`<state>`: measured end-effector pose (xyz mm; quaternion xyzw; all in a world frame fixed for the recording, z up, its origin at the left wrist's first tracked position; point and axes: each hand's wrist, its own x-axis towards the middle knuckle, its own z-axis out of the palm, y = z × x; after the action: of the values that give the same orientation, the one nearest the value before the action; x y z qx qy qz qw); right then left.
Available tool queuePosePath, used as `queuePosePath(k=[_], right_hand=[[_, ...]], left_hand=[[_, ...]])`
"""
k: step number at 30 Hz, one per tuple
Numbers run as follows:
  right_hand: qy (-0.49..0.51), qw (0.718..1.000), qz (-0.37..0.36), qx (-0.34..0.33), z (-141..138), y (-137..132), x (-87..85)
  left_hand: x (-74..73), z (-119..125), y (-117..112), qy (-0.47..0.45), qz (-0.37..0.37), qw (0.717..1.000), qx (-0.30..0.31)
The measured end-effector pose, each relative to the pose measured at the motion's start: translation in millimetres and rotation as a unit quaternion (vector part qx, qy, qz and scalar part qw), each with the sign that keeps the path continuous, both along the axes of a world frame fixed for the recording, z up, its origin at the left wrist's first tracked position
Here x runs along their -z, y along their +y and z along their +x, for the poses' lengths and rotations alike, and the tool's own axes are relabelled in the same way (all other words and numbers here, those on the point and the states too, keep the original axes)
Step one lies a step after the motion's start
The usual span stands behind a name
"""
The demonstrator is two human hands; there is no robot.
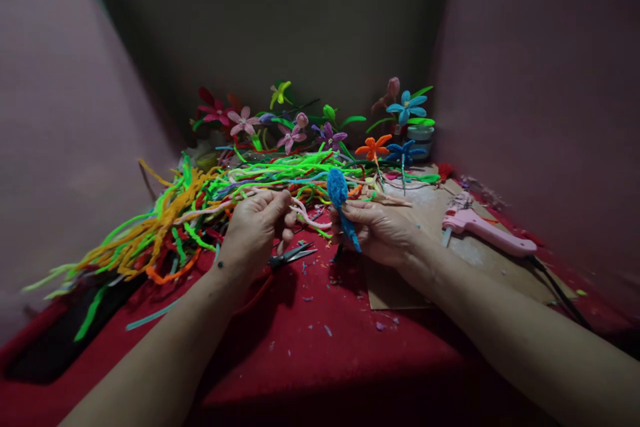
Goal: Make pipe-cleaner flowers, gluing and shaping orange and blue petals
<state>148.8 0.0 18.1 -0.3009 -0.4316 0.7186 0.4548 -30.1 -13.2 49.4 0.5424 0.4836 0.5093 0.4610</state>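
In my right hand (375,227) is a fuzzy blue pipe-cleaner bud (337,188), pinched between thumb and fingers. Its rounded end points up and its narrow tail hangs below the fingers. My left hand (265,217) is a short way to the left, thumb pressed to the bent forefinger; whatever is between them is too small or hidden to make out. Just under the left fingers lie scissors (295,255) with dark handles, partly covered by that hand. Behind both hands spreads a heap of loose pipe cleaners (165,223) in green, orange, pink and other colours.
A pink glue gun (493,232) with a black cord rests on a cardboard sheet (400,290) at right. Finished pipe-cleaner flowers, including a light blue one (407,107), stand at the back. Fuzzy scraps dot the red cloth (310,360). Walls enclose the table's sides and back.
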Motion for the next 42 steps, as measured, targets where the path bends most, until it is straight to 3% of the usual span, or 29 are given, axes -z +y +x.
queuePosePath(k=[7,13,17,21,26,30,32,36,38,42], right_hand=[[0.054,0.997,-0.053,0.003,-1.3,-0.8,-2.2],[0.010,0.999,-0.022,0.030,-3.9,-4.0,-1.7],[-0.075,0.994,0.053,0.058,-5.6,-7.5,-0.2],[-0.196,0.960,0.163,0.115,-6.7,-11.5,-1.0],[-0.312,0.893,0.276,0.171,-7.3,-13.4,-1.8],[-0.354,0.863,0.306,0.191,-6.8,-12.3,-0.8],[-0.344,0.877,0.279,0.185,-6.0,-10.8,0.7],[-0.219,0.958,0.154,0.104,-4.2,-7.3,4.4],[-0.135,0.985,0.090,0.054,-3.5,-5.6,5.7],[-0.038,0.999,0.024,0.004,-3.1,-3.0,5.8]], left_hand=[[6.6,2.9,1.5,-0.028,-0.011,0.998,0.050],[7.3,4.9,0.3,0.022,0.053,0.998,0.022],[6.7,9.8,-3.3,0.066,0.117,0.991,0.004],[5.7,14.3,-7.3,0.082,0.104,0.991,-0.013],[7.0,17.0,-10.9,0.122,0.102,0.987,-0.012],[3.7,13.5,-11.2,0.102,0.116,0.988,-0.025],[-1.5,9.3,-9.1,0.023,0.123,0.991,-0.043],[-11.2,0.3,-1.5,-0.161,0.101,0.980,-0.059],[-11.7,-2.6,1.5,-0.182,0.073,0.979,-0.054],[-7.4,-4.7,3.0,-0.139,0.049,0.989,-0.021]])
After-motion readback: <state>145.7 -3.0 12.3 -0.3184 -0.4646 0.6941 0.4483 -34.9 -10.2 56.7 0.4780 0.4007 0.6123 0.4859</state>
